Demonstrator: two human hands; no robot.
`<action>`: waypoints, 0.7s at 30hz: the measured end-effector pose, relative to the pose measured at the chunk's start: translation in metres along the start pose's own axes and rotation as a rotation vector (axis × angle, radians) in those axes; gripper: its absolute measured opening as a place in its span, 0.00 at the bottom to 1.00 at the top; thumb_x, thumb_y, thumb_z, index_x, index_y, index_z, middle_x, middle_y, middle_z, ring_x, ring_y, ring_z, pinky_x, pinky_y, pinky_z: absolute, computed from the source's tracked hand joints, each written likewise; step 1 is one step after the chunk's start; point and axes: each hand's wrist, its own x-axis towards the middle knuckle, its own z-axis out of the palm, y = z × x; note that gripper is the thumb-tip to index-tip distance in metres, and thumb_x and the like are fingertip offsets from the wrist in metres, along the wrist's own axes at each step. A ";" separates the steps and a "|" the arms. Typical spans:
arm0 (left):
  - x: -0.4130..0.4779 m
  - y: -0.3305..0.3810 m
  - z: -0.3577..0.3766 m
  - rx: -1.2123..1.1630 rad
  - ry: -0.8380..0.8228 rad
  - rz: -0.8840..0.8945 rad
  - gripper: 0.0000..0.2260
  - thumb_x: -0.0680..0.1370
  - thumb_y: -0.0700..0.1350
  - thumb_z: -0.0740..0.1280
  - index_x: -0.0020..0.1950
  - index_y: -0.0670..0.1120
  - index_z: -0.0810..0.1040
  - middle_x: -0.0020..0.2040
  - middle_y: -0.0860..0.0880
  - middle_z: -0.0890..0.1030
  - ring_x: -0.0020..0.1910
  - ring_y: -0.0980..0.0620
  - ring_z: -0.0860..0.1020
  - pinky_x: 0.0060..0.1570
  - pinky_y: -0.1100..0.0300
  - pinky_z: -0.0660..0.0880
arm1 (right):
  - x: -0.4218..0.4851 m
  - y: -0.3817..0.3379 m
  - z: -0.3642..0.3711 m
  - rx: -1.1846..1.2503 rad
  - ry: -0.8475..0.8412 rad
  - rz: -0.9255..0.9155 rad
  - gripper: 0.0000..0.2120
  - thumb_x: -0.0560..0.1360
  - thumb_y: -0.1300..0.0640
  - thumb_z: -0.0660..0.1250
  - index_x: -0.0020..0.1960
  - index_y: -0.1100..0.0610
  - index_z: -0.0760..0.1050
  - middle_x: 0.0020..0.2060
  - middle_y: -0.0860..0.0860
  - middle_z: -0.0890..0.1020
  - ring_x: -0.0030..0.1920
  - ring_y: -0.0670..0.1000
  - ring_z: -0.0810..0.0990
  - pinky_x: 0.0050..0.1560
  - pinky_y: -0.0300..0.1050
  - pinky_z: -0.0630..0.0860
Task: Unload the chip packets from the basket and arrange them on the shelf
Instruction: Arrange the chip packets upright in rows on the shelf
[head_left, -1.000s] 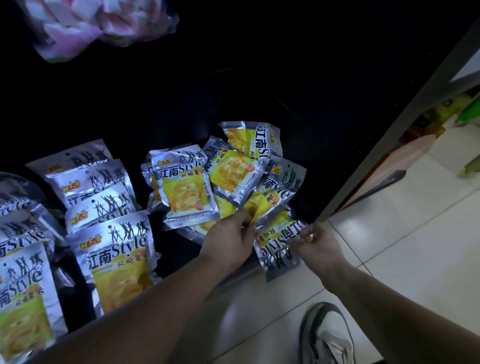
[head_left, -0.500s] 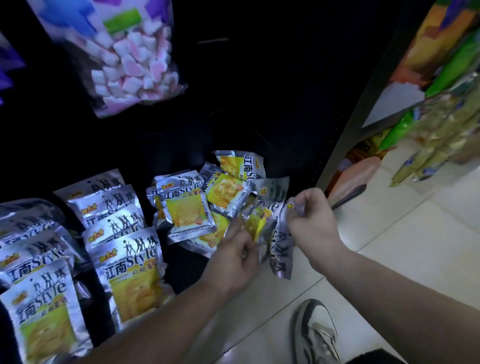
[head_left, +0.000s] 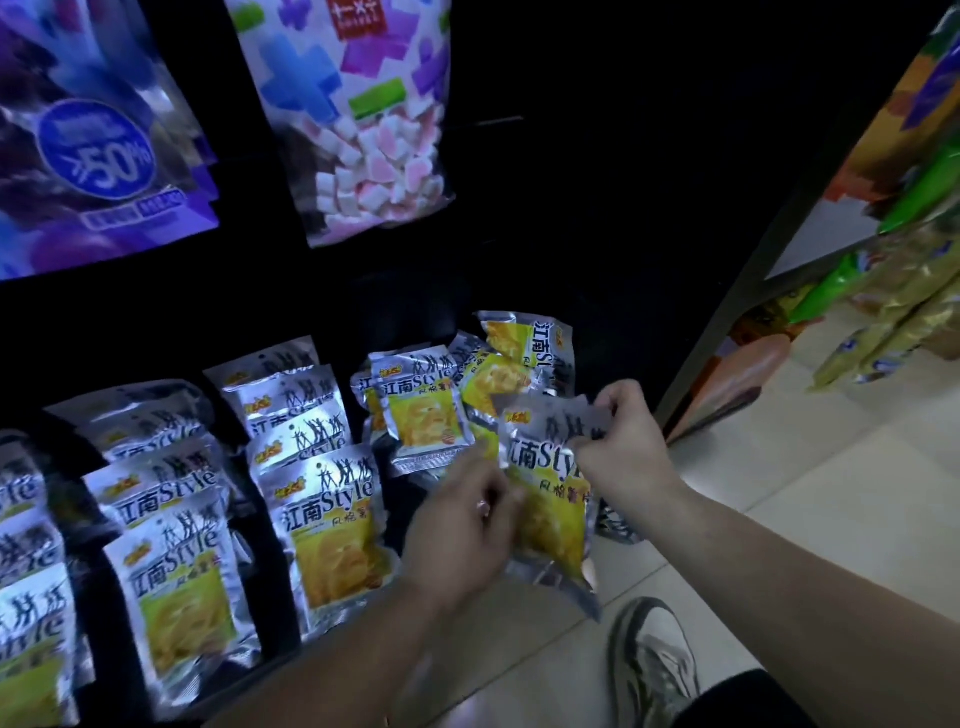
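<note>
Dark bottom shelf (head_left: 280, 597) carried silver-and-yellow chip packets (head_left: 332, 519). Left and middle: packets lay in overlapping front-to-back rows, dark gaps between rows. Right end, near shelf upright (head_left: 732, 338): loose pile (head_left: 426, 415), packets crossed at odd angles, one turned sideways. Pale tiled floor (head_left: 779, 519) ran in front of shelf; grey shoe (head_left: 654, 660) stood on it, near shelf front.

Blurred left hand (head_left: 462, 535); leftmost packets (head_left: 21, 623) cut off by the left edge; shelf back (head_left: 597, 208) lost in darkness.
</note>
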 end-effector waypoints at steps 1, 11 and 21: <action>0.007 -0.007 -0.010 -0.078 0.097 -0.097 0.09 0.80 0.60 0.67 0.54 0.58 0.73 0.68 0.57 0.75 0.59 0.54 0.80 0.48 0.57 0.79 | 0.001 -0.004 -0.002 -0.011 -0.045 -0.015 0.17 0.73 0.70 0.67 0.52 0.57 0.63 0.38 0.55 0.72 0.28 0.47 0.68 0.25 0.42 0.63; 0.040 0.004 -0.061 -0.706 -0.093 -0.422 0.21 0.78 0.40 0.74 0.67 0.58 0.78 0.70 0.48 0.77 0.66 0.53 0.78 0.52 0.64 0.75 | -0.001 -0.034 -0.001 -0.151 -0.293 -0.166 0.28 0.70 0.65 0.77 0.56 0.43 0.66 0.53 0.52 0.77 0.32 0.49 0.77 0.33 0.47 0.76; 0.041 0.008 -0.075 -0.598 -0.171 -0.356 0.25 0.74 0.40 0.78 0.67 0.59 0.78 0.59 0.50 0.85 0.54 0.53 0.85 0.58 0.55 0.81 | -0.002 -0.034 0.006 0.123 -0.206 0.015 0.31 0.69 0.70 0.78 0.64 0.49 0.71 0.44 0.57 0.85 0.41 0.53 0.86 0.39 0.39 0.81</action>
